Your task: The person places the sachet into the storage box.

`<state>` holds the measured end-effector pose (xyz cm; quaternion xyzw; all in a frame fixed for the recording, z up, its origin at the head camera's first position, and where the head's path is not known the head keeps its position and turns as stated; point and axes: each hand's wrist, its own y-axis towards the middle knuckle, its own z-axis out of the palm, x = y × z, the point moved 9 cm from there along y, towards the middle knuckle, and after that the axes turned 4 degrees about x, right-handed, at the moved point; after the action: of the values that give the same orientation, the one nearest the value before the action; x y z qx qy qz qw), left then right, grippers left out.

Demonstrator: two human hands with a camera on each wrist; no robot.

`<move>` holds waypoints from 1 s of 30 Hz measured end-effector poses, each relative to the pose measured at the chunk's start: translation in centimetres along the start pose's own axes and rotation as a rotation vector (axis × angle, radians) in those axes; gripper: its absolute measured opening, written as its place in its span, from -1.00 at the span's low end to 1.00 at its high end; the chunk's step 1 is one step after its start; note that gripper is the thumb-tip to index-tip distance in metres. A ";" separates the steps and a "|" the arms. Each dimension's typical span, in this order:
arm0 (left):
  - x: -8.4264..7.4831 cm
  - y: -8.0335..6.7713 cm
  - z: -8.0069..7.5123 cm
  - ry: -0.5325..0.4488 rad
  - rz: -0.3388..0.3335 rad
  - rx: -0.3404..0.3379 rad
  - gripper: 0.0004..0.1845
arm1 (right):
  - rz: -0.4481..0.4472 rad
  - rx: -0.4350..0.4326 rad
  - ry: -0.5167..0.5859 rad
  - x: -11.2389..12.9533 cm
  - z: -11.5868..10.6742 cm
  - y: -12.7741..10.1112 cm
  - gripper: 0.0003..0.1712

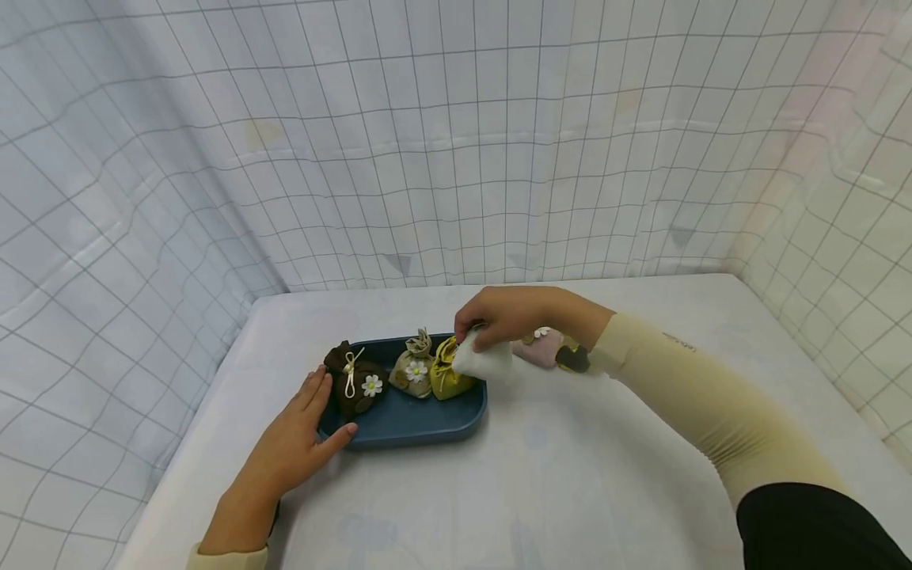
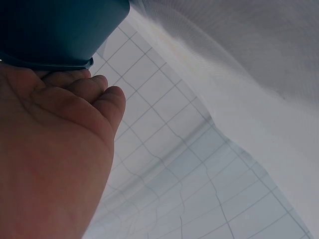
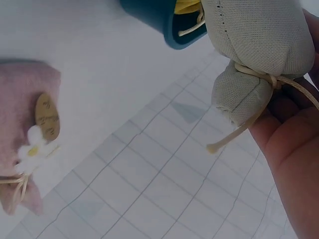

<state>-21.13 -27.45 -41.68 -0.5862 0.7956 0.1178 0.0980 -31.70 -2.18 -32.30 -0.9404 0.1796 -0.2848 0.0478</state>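
My right hand (image 1: 516, 313) pinches a white drawstring pouch (image 1: 488, 364) over the right end of a blue tray (image 1: 420, 427). The right wrist view shows the pouch's cord tied round its gathered neck. Against the tray's left end rests my left hand (image 1: 292, 447), fingers along the side and thumb near the front rim. Inside the tray are a dark brown pouch (image 1: 352, 380) with a white flower, a beige flowered pouch (image 1: 416, 370) and a yellow pouch (image 1: 449, 381). The yellow one is partly hidden by the white pouch.
Right of the tray, a pink pouch (image 1: 540, 348) with a white flower lies on the white-covered table (image 1: 606, 475). A dark and yellowish item (image 1: 572, 358) beside it is partly covered by my right forearm. Grid-patterned curtains (image 1: 499, 158) surround the table at the back and sides.
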 end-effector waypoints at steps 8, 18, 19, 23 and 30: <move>-0.2 0.0 0.0 0.003 0.001 -0.007 0.00 | -0.028 0.040 -0.006 2.2 1.3 2.2 -0.81; -0.1 0.1 0.0 0.003 -0.008 0.004 0.00 | -0.058 0.062 -0.039 2.5 3.6 4.3 -0.80; -0.1 0.1 0.0 0.003 -0.007 0.004 0.00 | -0.057 0.067 -0.040 2.4 3.9 4.4 -0.80; -0.1 0.0 -0.1 0.002 -0.009 0.007 0.00 | -0.049 0.089 -0.057 2.2 5.1 4.6 -0.79; 0.0 0.0 -0.1 0.003 -0.018 0.017 0.00 | -0.052 0.105 -0.104 2.1 6.7 4.7 -0.79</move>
<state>-21.15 -27.48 -41.61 -0.5928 0.7912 0.1095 0.1030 -27.85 -7.43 -37.67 -0.9544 0.1374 -0.2460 0.0989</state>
